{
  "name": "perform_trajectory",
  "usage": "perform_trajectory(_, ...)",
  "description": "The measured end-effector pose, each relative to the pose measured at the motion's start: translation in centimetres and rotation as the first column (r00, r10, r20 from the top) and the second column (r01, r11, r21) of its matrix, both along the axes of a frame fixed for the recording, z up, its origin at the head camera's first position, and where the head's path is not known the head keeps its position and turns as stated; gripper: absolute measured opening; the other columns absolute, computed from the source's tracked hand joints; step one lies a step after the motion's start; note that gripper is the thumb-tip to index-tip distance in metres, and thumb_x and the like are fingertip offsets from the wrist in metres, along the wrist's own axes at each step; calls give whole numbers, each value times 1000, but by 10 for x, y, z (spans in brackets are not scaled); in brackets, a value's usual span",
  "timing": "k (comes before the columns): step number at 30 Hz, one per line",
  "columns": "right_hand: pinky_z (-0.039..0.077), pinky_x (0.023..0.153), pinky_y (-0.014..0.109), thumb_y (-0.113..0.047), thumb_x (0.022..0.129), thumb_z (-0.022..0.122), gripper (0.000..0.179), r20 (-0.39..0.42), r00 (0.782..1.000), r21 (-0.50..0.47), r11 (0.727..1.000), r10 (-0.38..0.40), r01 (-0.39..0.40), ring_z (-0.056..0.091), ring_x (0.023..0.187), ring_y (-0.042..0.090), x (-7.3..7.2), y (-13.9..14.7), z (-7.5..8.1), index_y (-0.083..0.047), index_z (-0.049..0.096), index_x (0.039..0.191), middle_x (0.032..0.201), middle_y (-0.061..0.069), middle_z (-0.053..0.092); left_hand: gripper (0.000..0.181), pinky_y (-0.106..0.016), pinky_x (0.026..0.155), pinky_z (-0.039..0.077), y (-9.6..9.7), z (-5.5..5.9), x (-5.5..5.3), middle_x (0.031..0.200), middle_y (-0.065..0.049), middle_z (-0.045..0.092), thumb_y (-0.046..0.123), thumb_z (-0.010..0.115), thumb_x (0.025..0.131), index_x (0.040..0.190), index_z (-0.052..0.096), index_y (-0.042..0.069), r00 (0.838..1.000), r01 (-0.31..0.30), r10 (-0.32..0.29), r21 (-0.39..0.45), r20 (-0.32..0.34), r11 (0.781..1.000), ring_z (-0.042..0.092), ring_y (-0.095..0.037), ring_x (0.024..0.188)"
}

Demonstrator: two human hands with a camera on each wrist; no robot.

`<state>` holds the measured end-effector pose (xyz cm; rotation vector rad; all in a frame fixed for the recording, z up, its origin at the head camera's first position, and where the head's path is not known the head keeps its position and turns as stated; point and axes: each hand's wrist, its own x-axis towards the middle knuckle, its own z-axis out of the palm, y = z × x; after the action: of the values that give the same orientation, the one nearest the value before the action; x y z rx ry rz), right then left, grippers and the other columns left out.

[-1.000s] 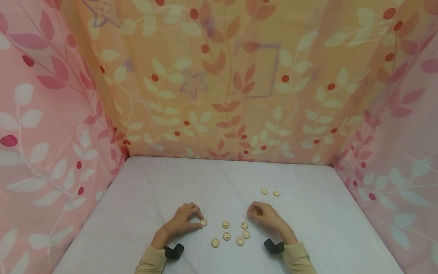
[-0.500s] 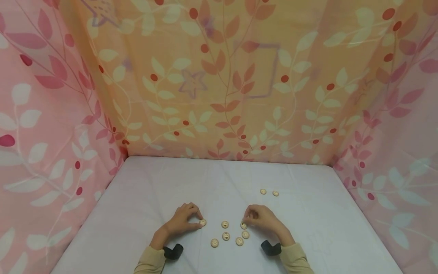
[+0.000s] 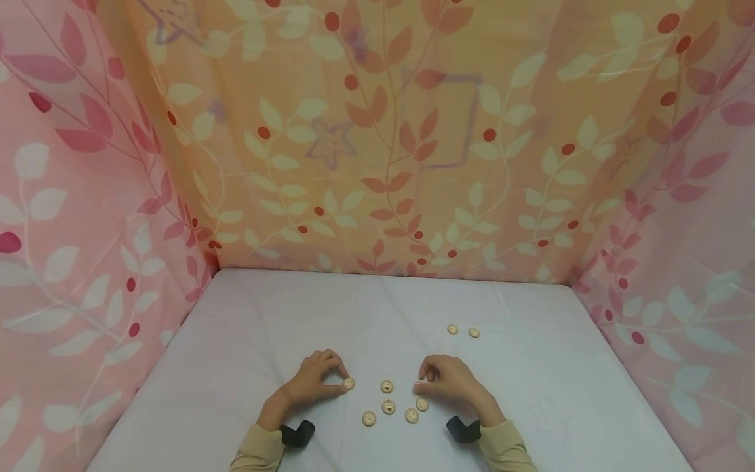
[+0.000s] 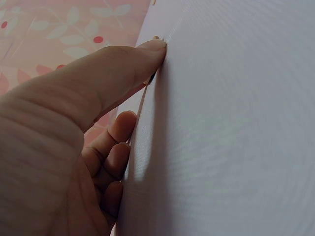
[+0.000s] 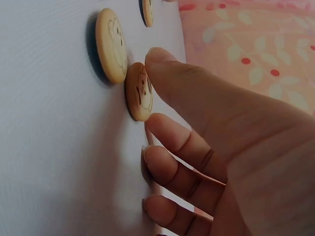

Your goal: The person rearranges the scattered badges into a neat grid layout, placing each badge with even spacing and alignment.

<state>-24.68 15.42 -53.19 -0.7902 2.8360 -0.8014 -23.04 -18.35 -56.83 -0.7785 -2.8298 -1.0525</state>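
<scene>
White cloth-covered table (image 3: 283,308), orange-and-pink floral hanging (image 3: 377,157) behind. Item one: round pale-wood disc (image 3: 349,383) at table level, pinched by the left hand's (image 3: 311,381) thumb and forefinger. Item two: matching disc (image 3: 419,382), mostly hidden, pinched likewise by the right hand (image 3: 453,381). Advisable: light rim pressure, fingertips clear of loose discs (image 3: 421,404) nearby.

Right hand (image 5: 236,132) fills 3 to 5 o'clock; thumb (image 5: 187,83) aimed at 10. Bent fingers (image 5: 160,164) toward 6. Tan disc with line drawing (image 5: 140,93) just beside thumb tip, at 11; larger-looking disc (image 5: 112,46) further out. Third disc (image 5: 148,12) at 12, clipped. Pale tabletop (image 5: 54,128) at 9. Leaf-patterned cloth (image 5: 231,37) at 1.
</scene>
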Motion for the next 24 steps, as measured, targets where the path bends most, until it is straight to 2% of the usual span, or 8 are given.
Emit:
perform_trajectory(9, 33, 61, 24, -51, 66, 77, 34, 1, 999, 79, 995, -55, 54, 42, 62, 5, 3, -6, 0, -24, 57, 75, 68, -13, 50, 18, -36, 77, 29, 1, 3, 1, 99, 15, 52, 39, 73, 76, 86, 61, 31, 1000, 4, -4, -9, -20, 1000, 43, -11, 94)
perform_trajectory(14, 32, 63, 25, -48, 66, 78, 34, -9, 999, 85, 995, -53, 54, 42, 63, 5, 5, -7, 3, -23, 57, 76, 69, -12, 50, 17, -36, 77, 28, 1, 3, 2, 98, 15, 52, 38, 73, 76, 86, 61, 31, 1000, 5, -5, -12, -24, 1000, 43, -12, 93)
perform_trajectory(24, 32, 65, 26, -49, 67, 76, 33, -5, 998, 101, 993, -59, 59, 42, 65, 5, 5, -7, -1, -24, 56, 75, 70, -13, 49, 17, -34, 76, 28, 1, 0, 0, 99, 15, 52, 38, 73, 76, 86, 61, 31, 999, -3, 3, -10, -32, 1000, 42, -10, 91)
